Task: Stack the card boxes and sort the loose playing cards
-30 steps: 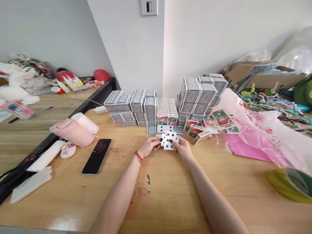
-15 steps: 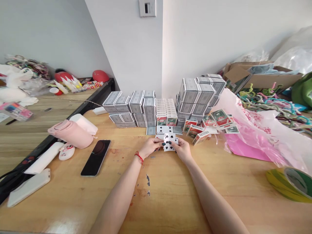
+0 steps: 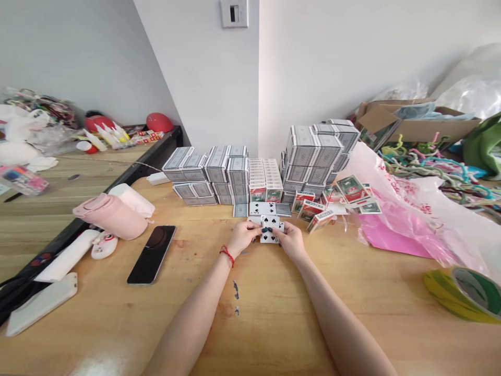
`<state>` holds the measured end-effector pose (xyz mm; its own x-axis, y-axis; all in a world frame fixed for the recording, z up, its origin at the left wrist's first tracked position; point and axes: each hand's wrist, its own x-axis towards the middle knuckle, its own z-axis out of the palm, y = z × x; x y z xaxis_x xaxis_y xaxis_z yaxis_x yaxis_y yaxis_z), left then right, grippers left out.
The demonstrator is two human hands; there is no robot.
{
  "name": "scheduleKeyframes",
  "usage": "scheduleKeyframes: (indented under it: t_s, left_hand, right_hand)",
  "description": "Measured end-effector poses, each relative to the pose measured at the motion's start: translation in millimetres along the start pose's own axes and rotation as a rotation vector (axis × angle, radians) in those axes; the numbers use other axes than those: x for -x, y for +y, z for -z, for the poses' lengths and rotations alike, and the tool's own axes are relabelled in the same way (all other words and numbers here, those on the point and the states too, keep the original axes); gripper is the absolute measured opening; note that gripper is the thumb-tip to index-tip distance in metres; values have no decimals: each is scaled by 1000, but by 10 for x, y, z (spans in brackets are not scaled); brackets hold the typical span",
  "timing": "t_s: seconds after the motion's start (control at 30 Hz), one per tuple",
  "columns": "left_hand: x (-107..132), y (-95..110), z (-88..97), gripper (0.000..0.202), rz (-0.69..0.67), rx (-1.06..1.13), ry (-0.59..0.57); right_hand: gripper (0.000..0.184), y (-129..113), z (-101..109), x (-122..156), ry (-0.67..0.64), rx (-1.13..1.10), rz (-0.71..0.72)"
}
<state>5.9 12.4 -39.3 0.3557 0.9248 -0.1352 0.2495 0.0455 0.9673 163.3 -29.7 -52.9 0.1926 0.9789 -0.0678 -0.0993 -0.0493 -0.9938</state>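
Both my hands meet at the middle of the wooden table (image 3: pixel 274 318) around a small stack of playing cards (image 3: pixel 271 228), its top card showing black spades. My left hand (image 3: pixel 241 236), with a red thread at the wrist, pinches the stack's left side. My right hand (image 3: pixel 291 240) grips its right side. More face-up cards (image 3: pixel 261 208) lie flat just beyond them. Behind stand stacks of grey card boxes (image 3: pixel 211 169) and a taller stack (image 3: pixel 317 151).
A black phone (image 3: pixel 152 254) lies left of my arms, beside a pink pouch (image 3: pixel 111 215) and white objects (image 3: pixel 39 303). Loose red-green card packs (image 3: pixel 336 201) and a pink plastic bag (image 3: pixel 407 214) sit to the right. A green tape roll (image 3: pixel 465 295) is near the right edge.
The fanned cards have been squared into a tighter stack between my hands. Both hands stay in about the same place; the view shifted slightly.
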Motion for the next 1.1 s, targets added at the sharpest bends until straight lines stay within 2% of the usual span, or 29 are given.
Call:
scheduleKeyframes:
  t_s: [0.2,0.37,0.53,0.73,0.93,1.1]
  left_hand:
    - [32,44,-44,30,-70,-51,16]
    - [92,51,-132,25,-166,-103,97]
    - [154,35,-201,24,-237,-274,196]
    - [157,27,-244,29,-258,-364,233]
    - [161,32,-297,38,-272,-361,215]
    - [174,63,-266,38,-262,-296,214]
  right_hand:
    - [31,-22,-8,1,17,6,11]
    - [32,-38,-31,8,16,8,0]
    - [31,-14,-43,13,13,60,2]
    - [36,-49,-83,56,-15,36,-24]
    - [38,-40,-69,47,74,16,20]
    - [39,-54,-49,43,4,33,34]
